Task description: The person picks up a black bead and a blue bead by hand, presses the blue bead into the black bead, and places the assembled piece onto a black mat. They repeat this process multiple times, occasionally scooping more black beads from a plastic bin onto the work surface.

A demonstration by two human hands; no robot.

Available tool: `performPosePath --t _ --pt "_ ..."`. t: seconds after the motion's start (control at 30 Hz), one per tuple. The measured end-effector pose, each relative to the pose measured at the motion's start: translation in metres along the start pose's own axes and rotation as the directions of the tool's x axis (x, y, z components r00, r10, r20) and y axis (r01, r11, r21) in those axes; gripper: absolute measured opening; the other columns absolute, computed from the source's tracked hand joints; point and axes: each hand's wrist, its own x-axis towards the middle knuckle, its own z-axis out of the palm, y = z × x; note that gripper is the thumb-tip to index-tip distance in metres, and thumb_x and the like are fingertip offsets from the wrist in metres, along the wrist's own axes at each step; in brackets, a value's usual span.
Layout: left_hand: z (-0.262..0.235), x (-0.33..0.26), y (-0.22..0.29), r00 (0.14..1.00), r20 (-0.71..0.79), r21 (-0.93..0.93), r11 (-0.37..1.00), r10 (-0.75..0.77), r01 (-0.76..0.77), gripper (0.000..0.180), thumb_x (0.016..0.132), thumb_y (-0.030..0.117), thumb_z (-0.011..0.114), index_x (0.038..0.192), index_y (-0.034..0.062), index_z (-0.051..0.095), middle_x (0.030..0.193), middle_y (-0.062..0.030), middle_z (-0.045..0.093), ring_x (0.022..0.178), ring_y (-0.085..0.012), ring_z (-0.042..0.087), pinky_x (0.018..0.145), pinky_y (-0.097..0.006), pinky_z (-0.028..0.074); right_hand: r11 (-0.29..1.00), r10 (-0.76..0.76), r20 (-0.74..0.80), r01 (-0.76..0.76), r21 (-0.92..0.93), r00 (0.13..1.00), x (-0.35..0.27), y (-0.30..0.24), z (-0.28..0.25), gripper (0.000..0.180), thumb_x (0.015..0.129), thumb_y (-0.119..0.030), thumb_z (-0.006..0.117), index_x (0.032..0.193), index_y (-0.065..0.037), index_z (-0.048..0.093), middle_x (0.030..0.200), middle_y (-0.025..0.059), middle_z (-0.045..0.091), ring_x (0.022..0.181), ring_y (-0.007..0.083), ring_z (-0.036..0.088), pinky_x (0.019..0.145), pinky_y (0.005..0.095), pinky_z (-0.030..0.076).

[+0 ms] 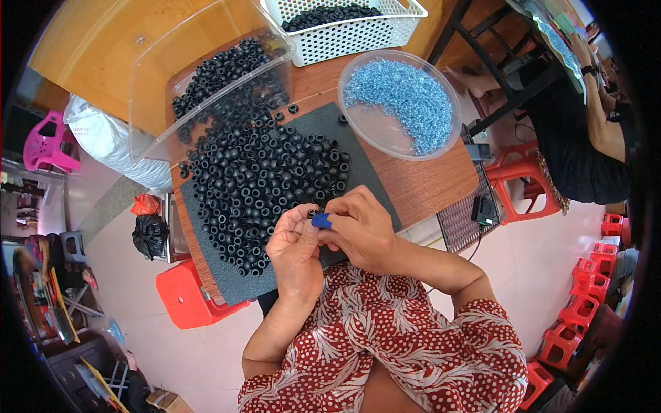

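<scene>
My left hand [296,249] is closed in a pinch on a small black bead [312,213], which shows between the fingertips of both hands. Right against it, my right hand [363,230] is closed too, with a blue wrap [321,221] around one digit; what its fingertips grip is hidden. Just beyond the hands, a heap of round black beads with holes [258,182] covers most of a dark grey mat [375,175]. Farther right, a round clear tray [363,129] holds many tiny shiny light-blue pieces [403,93].
A clear plastic bin [153,103] lies tipped at the far left, black beads spilling from it. Behind stands a white perforated basket [358,41] of black pieces. All rest on a wooden table [430,182]. Red stools [182,296] stand around; another person [578,131] sits at right.
</scene>
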Motion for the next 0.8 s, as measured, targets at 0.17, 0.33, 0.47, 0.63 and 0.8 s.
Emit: performPosePath --t 0.17,0.33,0.47,0.63,0.8 --pt "0.001 -0.001 -0.001 1.0 -0.002 -0.013 1.0 0.014 -0.014 0.024 0.087 0.004 0.059 0.108 -0.0041 0.052 0.083 -0.0057 0.062 0.067 -0.0133 0.06 0.064 -0.024 0.05 0.998 0.035 0.033 -0.033 -0.057 0.999 -0.007 -0.005 -0.001 0.028 0.062 -0.001 0.072 0.088 -0.002 0.061 0.088 0.0098 0.059 0.07 0.0233 0.05 0.058 0.0315 0.041" --pt "-0.001 -0.002 -0.002 0.993 0.04 0.108 0.988 0.108 -0.112 0.022 0.088 0.005 0.058 0.106 -0.0064 0.054 0.086 -0.0092 0.062 0.069 -0.0136 0.058 0.063 -0.025 0.049 0.996 0.084 -0.002 -0.084 0.024 0.996 0.004 -0.007 -0.014 0.024 0.067 0.0 0.069 0.089 0.0 0.06 0.087 0.0102 0.059 0.071 0.0231 0.053 0.062 0.0304 0.043" --pt "0.0 -0.004 0.001 0.989 0.074 0.146 0.98 0.126 -0.136 0.024 0.087 0.006 0.061 0.107 -0.0064 0.054 0.086 -0.0091 0.062 0.069 -0.014 0.057 0.064 -0.024 0.048 0.886 0.344 0.033 -0.336 0.32 0.938 0.005 0.0 -0.021 0.013 0.079 0.002 0.064 0.091 0.003 0.058 0.095 0.0112 0.057 0.079 0.0183 0.056 0.067 0.0284 0.046" --pt "0.001 -0.006 0.0 0.98 0.105 0.29 0.937 0.171 -0.195 0.028 0.084 0.009 0.065 0.105 -0.0071 0.056 0.089 -0.0099 0.062 0.07 -0.016 0.059 0.062 -0.027 0.05 0.649 0.535 0.129 -0.504 0.57 0.835 -0.002 -0.001 -0.013 0.012 0.082 0.004 0.062 0.094 0.005 0.059 0.101 0.0108 0.055 0.082 0.0139 0.059 0.068 0.0249 0.051" --pt "-0.001 -0.004 0.002 0.974 0.116 0.293 0.931 0.193 -0.219 0.028 0.084 0.009 0.065 0.105 -0.0072 0.056 0.091 -0.0098 0.062 0.071 -0.0158 0.059 0.061 -0.027 0.05 0.691 0.511 0.129 -0.496 0.526 0.849 -0.004 -0.002 -0.012 0.013 0.081 0.004 0.063 0.094 0.005 0.06 0.101 0.0111 0.055 0.083 0.0141 0.058 0.069 0.0253 0.054"
